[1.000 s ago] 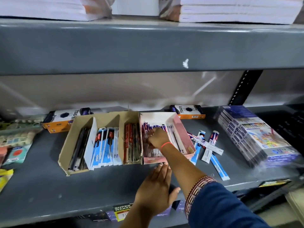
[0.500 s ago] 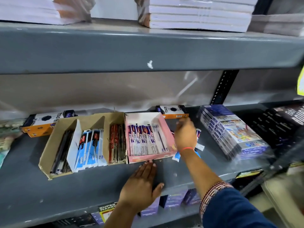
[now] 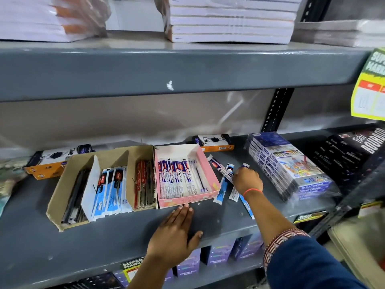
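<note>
A pink open box (image 3: 206, 163) holding several packaged pens stands on the grey shelf (image 3: 104, 236). My left hand (image 3: 175, 234) lies flat on the shelf, fingertips touching the box's front wall. To the right of the box, several loose pen packets (image 3: 221, 184) lie scattered on the shelf. My right hand (image 3: 246, 180) is over them, fingers curled around one loose packet (image 3: 244, 165) whose top end sticks out past the knuckles. A red thread circles that wrist.
A brown divided carton (image 3: 62, 188) with black, blue and red pen packs sits left of the pink box. Wrapped colour-pencil boxes (image 3: 291, 167) lie to the right, orange-black boxes (image 3: 52, 161) behind. Notebook stacks (image 3: 229, 19) fill the upper shelf. A yellow price sign (image 3: 370, 84) hangs at right.
My right hand left the pink box, moved right over the loose packets and closed on one. My left hand stayed flat in front of the box. The camera view shifted right.
</note>
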A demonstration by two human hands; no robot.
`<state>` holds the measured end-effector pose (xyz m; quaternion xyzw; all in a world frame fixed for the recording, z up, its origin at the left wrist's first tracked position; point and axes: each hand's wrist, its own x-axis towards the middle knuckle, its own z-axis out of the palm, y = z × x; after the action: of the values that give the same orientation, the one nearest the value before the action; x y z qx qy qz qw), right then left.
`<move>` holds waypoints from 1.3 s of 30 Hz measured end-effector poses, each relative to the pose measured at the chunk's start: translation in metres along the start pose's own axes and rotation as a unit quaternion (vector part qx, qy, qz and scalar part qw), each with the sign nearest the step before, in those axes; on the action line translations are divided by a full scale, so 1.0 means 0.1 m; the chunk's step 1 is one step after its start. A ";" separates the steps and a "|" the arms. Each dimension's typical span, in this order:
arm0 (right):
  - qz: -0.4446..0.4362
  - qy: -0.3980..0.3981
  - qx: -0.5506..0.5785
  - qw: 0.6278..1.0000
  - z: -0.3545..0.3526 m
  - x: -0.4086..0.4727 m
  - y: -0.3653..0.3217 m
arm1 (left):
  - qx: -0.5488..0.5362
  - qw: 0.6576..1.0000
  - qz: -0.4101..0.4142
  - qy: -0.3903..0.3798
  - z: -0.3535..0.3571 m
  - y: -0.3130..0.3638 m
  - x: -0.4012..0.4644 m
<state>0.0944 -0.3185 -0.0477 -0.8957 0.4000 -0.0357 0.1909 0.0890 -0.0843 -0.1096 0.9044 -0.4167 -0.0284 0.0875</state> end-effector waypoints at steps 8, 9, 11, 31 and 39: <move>0.053 -0.004 0.496 0.867 0.07 -0.39 0.10 | 0.004 0.999 -0.027 -0.022 0.02 0.00 0.01; 0.050 -0.004 0.516 0.855 0.10 -0.43 0.10 | 0.008 0.999 -0.029 -0.025 0.03 -0.01 0.01; 0.050 0.001 0.547 0.836 0.11 -0.49 0.11 | 0.021 0.999 -0.029 -0.004 0.03 -0.01 0.00; -0.099 -0.035 0.388 0.916 0.13 -0.35 -0.67 | -0.023 0.999 -0.008 0.022 -0.03 0.02 0.01; -0.099 -0.119 0.158 0.975 0.44 -0.33 -1.14 | -0.048 0.998 -0.039 -0.030 -0.02 0.00 0.00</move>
<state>0.1618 -0.2114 -0.0432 -0.8874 0.2729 -0.0102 0.3715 0.0896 -0.0839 -0.1075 0.9135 -0.3816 -0.0793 0.1169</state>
